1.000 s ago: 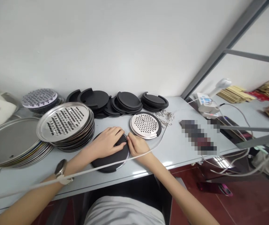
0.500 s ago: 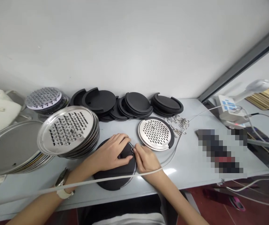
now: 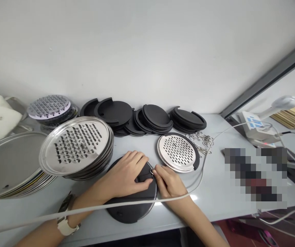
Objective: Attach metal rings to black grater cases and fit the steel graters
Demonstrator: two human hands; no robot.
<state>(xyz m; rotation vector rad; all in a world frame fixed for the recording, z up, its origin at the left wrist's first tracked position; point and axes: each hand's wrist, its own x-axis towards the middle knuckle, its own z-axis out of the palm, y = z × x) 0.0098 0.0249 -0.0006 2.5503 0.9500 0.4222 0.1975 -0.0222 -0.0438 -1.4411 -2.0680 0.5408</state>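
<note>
A round black cover (image 3: 126, 209) lies on the table in front of me, with a thin metal rim of a plate showing along its right side. My left hand (image 3: 130, 173) rests across its top and holds it down, fingers over the far part and thumb apart, pointing right. At the cover's right edge my right hand (image 3: 169, 180) is closed in a pinch on a small metal wire hook (image 3: 151, 172). A perforated metal grater plate (image 3: 178, 153) in a black holder sits just beyond that hand. More wire hooks (image 3: 204, 139) lie loose behind it.
Left stand stacks of metal grater plates (image 3: 77, 145) and larger grey plates (image 3: 11, 164). Several black covers (image 3: 157, 116) line the wall, beside a spiky lilac grater (image 3: 49, 106). A white cable (image 3: 121, 204) crosses before my arms. A white device (image 3: 256, 125) stands right.
The view has shifted a little, so everything sits slightly lower and mostly further right. Both hands keep their places on the cover and the hook.
</note>
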